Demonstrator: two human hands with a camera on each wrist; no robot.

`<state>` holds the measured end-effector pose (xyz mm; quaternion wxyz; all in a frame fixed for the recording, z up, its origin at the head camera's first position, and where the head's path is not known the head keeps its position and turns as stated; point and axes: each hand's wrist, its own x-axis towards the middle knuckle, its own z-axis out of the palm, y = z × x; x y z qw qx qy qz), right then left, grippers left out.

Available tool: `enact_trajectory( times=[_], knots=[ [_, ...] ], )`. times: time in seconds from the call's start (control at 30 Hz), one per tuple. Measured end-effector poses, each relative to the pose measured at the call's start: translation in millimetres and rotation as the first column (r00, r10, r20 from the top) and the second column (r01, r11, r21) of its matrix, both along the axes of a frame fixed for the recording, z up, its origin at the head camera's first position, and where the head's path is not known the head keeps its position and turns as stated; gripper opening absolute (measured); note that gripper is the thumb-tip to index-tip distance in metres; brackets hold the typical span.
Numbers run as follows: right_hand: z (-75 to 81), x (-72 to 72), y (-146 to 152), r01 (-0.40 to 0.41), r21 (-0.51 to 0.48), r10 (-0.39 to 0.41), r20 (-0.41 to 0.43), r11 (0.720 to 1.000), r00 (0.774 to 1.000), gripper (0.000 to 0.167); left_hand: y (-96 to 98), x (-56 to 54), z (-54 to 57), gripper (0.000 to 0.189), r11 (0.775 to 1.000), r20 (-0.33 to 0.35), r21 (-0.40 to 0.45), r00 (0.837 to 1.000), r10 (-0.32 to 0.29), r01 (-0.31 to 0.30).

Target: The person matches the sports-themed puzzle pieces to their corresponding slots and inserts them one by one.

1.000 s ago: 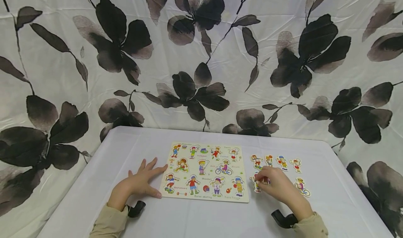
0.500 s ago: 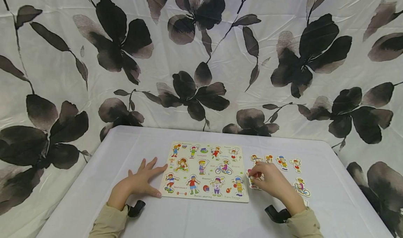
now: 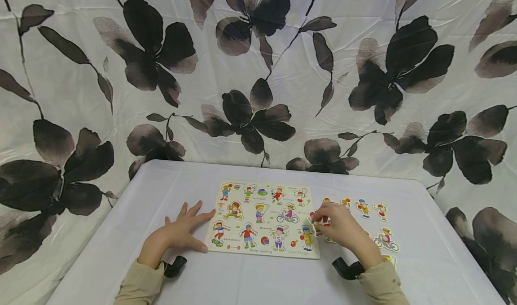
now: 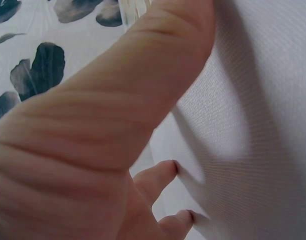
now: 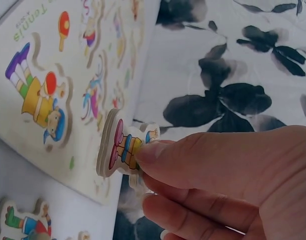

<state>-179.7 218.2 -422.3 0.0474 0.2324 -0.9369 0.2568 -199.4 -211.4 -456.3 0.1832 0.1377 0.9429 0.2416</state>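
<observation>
A puzzle board (image 3: 247, 216) printed with sports figures lies flat at the middle of the table. At its left side, my left hand (image 3: 181, 231) is spread, thumb and forefinger reaching the edge; its fingers (image 4: 155, 182) extend over the cloth in the left wrist view. My right hand (image 3: 342, 226) pinches a small figure-shaped puzzle piece (image 5: 127, 150) between thumb and fingers. Pink shoes and yellow and blue clothing show on that piece; the thumb covers part of it. In the head view it overlaps the board's right edge, near the blue-capped table tennis figure (image 3: 306, 238).
Right of the board, several loose puzzle pieces lie in rows, among them a cyclist (image 3: 386, 240), a blue-capped figure (image 3: 363, 209) and a tennis player (image 3: 380, 211). The right forearm partly covers some. Beyond the white table (image 3: 169, 175) hangs a floral curtain (image 3: 250, 121).
My right hand has moved left from among the loose pieces to the board's right edge, carrying the puzzle piece. The left hand has stayed in place.
</observation>
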Motion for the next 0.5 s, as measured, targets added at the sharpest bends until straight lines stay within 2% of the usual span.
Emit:
enact_trajectory(
  times=[0.2,0.5],
  knots=[
    [-0.5,-6.4,-8.3,0.018,0.009,-0.019,0.043,1.0,0.999,0.012,0.4,-0.4,-0.3,0.104,1.0,0.001,0.002,1.0,0.001,-0.001],
    [-4.3,-19.0,-24.5,-0.036,-0.011,0.036,0.05,0.999,0.998,0.011,0.2,-1.6,-0.9,0.104,1.0,0.004,0.0,1.0,-0.001,0.001]
  ],
)
